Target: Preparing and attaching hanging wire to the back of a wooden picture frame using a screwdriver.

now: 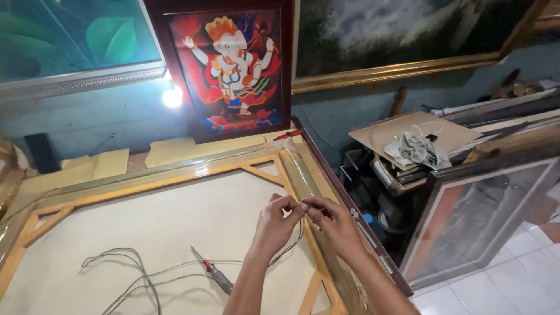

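My left hand (pixel 276 224) and my right hand (pixel 333 223) meet fingertip to fingertip over the right rail of a large wooden frame back (pixel 261 160) lying face down. Both pinch a thin grey wire (pixel 129 268) where it reaches the rail; the wire trails left in loose loops across the cream backing board (pixel 175 221). A small screwdriver (pixel 214 272) with a red-and-grey handle lies on the board just left of my left forearm.
A dark-framed colourful deity picture (pixel 232 70) leans on the wall behind. Larger framed paintings hang above at left (pixel 70 41) and right (pixel 402 35). To the right stand leaning frames (pixel 478 216), cardboard with a rag (pixel 417 149), and white floor tiles (pixel 513 274).
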